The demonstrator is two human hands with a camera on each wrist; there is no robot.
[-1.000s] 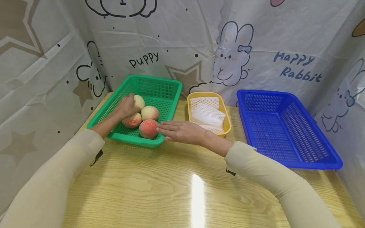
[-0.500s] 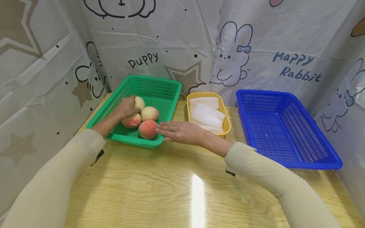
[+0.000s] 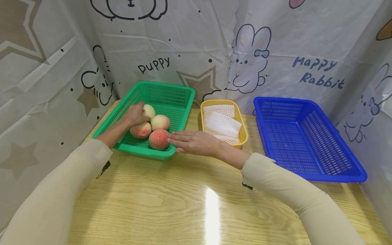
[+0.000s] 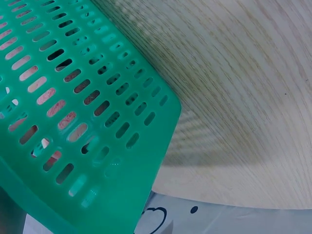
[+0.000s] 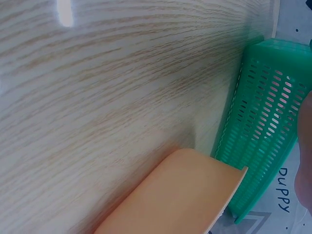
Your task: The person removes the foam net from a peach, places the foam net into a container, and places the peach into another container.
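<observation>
In the green basket [image 3: 166,153] lie several peaches. My left hand [image 3: 134,115] reaches over the basket's left side and holds a pale peach [image 3: 149,110] at the back of the group; its fingertips are hidden. Just in front are a yellow-pink peach [image 3: 160,122] and a red-speckled peach [image 3: 141,130]. A redder peach [image 3: 159,140] sits nearest the front right corner. My right hand [image 3: 196,142] stretches flat over the basket's right rim, straight fingertips right at this redder peach. In the left wrist view the slotted basket wall [image 4: 122,161] hides the left hand.
A small yellow basket [image 3: 244,134] with white foam net sleeves [image 3: 225,122] stands right of the green one. Further right is a blue basket [image 3: 312,176]. All stand on a wooden table [image 3: 171,204] before a printed cloth [image 3: 190,41].
Hardly anything differs. Both hands stay where they were at the peaches, with only a tiny shift of the whole view.
</observation>
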